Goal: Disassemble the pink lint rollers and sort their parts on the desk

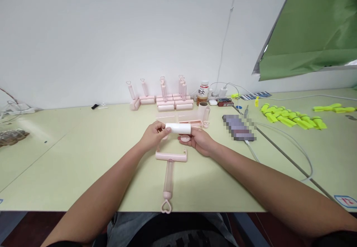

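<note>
Clock directions taken from the roll.

Handle point(168, 176), one, pink, clear-stemmed, heart-looped: flat on the table point(83, 172) at 6 o'clock, its frame toward the roll, loop at the near edge.

Roll point(177, 128), one, white: raised level over the table, between both hands.

Left hand point(153, 135): clamped on the roll's left end, thumb in front.

Right hand point(202, 141): fingers closed on the right end, lower fingers at a cap point(185, 138), round, pink, just under the roll.

Phone point(238, 128), one, blurred, cabled: 3 o'clock.

Yellow pieces point(292, 116), in rows: 3 o'clock, well beyond the phone.

Bottle point(202, 92), one, white-lidded: 1 o'clock.

Pink rollers point(166, 107), grouped: 11 to 12 o'clock, by the wall.
</note>
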{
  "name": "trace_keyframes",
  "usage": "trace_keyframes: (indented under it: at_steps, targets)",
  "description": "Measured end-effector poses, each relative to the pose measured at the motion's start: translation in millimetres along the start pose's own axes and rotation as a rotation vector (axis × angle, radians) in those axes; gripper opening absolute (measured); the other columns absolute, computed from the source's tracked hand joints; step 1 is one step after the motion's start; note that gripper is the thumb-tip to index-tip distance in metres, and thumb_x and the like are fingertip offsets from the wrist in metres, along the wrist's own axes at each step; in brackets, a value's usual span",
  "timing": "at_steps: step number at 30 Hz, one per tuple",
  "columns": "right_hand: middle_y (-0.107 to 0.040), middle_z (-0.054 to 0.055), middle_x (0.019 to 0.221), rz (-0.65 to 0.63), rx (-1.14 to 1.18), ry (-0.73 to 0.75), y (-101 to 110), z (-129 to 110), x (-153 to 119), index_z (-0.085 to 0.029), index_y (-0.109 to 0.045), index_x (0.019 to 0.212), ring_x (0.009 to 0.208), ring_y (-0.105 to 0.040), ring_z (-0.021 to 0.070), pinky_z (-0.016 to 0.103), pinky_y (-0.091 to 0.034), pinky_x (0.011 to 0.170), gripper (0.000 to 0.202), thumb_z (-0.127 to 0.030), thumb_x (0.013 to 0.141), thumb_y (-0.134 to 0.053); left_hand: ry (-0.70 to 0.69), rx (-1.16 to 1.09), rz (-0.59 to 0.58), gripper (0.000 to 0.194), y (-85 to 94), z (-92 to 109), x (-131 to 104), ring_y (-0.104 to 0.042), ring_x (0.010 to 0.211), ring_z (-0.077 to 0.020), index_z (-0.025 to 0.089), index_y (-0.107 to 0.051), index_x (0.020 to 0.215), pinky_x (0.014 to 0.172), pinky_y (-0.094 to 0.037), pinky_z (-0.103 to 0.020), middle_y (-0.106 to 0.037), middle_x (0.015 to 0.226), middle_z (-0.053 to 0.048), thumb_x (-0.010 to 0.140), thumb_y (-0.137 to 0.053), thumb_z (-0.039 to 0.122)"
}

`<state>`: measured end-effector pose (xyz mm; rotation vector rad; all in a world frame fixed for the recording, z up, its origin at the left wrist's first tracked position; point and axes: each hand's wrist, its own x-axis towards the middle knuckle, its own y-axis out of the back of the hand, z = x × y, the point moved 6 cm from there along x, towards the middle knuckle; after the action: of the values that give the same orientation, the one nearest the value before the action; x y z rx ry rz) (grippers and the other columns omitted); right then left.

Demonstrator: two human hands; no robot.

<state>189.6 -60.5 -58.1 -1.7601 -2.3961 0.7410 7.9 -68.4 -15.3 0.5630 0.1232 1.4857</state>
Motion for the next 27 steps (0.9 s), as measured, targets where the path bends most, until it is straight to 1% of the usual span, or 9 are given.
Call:
trace_keyframes:
  at_steps: [2,4,7,9,12,17,21,25,27]
  targets:
    - [-0.069,0.007,0.084,-0.009,0.007,-0.002,-0.2,-0.2,0.3,-0.015,-0.066,0.1,0.073,-0.067,0.0151,0.032,-0.06,0.076,0.02,-0.012,0.087,-0.051,0.061,-0.076,-0.024,0.029,-2.9,4.7,-3.3,-0.05,0.062,-0.0148,0.019,-0.058,0.068,0.059,-0.041,-0.027,-0.055,0.069,0.0,0.073,-0.069,0.045]
    - [-0.069,0.008,0.089,-0.007,0.015,-0.013,1.0,0.6,1.4,-0.014,-0.066,0.098,0.075,-0.069,0.016,0.032,-0.061,0.075,0.017,-0.017,0.091,-0.051,0.09,-0.081,0.046,0.025,9.6,11.0,-3.9,-0.049,0.06,-0.0139,0.018,-0.06,0.072,0.057,-0.04,-0.026,-0.055,0.066,0.001,0.075,-0.067,0.042]
    - [-0.069,0.01,0.09,0.024,0.013,-0.039,4.6,3.9,4.2,-0.011,-0.066,0.089,0.077,-0.07,0.0178,0.034,-0.061,0.074,0.016,-0.022,0.092,-0.054,0.078,0.142,0.325,0.021,56.7,25.2,-0.8,-0.049,0.059,-0.0135,0.018,-0.061,0.075,0.057,-0.04,-0.026,-0.055,0.068,0.0,0.081,-0.059,0.038]
    - [-0.069,0.01,0.088,0.023,0.017,-0.042,5.3,5.5,6.0,-0.01,-0.066,0.087,0.077,-0.07,0.0178,0.034,-0.061,0.074,0.014,-0.02,0.091,-0.056,0.061,0.369,0.474,0.018,86.9,34.4,5.1,-0.053,0.065,-0.0153,0.018,-0.062,0.08,0.064,-0.044,-0.028,-0.059,0.08,-0.002,0.082,-0.058,0.035]
    - [-0.07,0.009,0.086,0.003,0.018,-0.04,5.0,7.1,7.9,-0.011,-0.066,0.084,0.077,-0.071,0.0173,0.033,-0.061,0.074,0.013,-0.017,0.09,-0.057,0.052,0.635,0.483,0.017,105.1,33.5,25.2,-0.058,0.076,-0.0185,0.018,-0.064,0.084,0.076,-0.047,-0.032,-0.06,0.099,-0.007,0.085,-0.055,0.032]
    - [-0.071,0.009,0.087,0.003,-0.005,-0.051,7.0,8.5,8.6,-0.011,-0.067,0.084,0.074,-0.071,0.0163,0.031,-0.06,0.072,0.011,-0.008,0.085,-0.057,0.044,0.822,0.296,0.021,92.5,1.4,66.4,-0.061,0.094,-0.0252,0.017,-0.068,0.092,0.088,-0.046,-0.036,-0.06,0.111,-0.011,0.086,-0.052,0.029]
    - [-0.07,0.009,0.086,-0.029,-0.025,-0.066,5.9,7.4,6.1,-0.011,-0.068,0.082,0.077,-0.071,0.0154,0.029,-0.059,0.074,0.014,-0.005,0.082,-0.056,0.059,0.866,0.181,0.024,86.0,-15.2,82.4,-0.06,0.102,-0.0267,0.017,-0.07,0.095,0.09,-0.046,-0.037,-0.062,0.116,-0.01,0.086,-0.052,0.03]
    - [-0.069,0.007,0.085,-0.045,0.004,-0.061,2.6,5.0,4.2,-0.013,-0.068,0.081,0.078,-0.069,0.0146,0.028,-0.057,0.075,0.01,-0.012,0.084,-0.059,-0.055,0.916,0.278,0.031,74.1,10.1,64.8,-0.056,0.114,-0.0301,0.016,-0.069,0.107,0.095,-0.044,-0.04,-0.062,0.118,-0.013,0.086,-0.051,0.03]
    - [-0.069,0.007,0.088,-0.042,0.016,-0.064,0.6,4.6,4.1,-0.013,-0.068,0.082,0.078,-0.068,0.0141,0.027,-0.057,0.074,0.01,-0.017,0.086,-0.06,-0.096,0.907,0.235,0.03,51.5,28.8,45.9,-0.061,0.103,-0.0279,0.017,-0.07,0.101,0.087,-0.046,-0.038,-0.066,0.108,-0.011,0.089,-0.046,0.029]
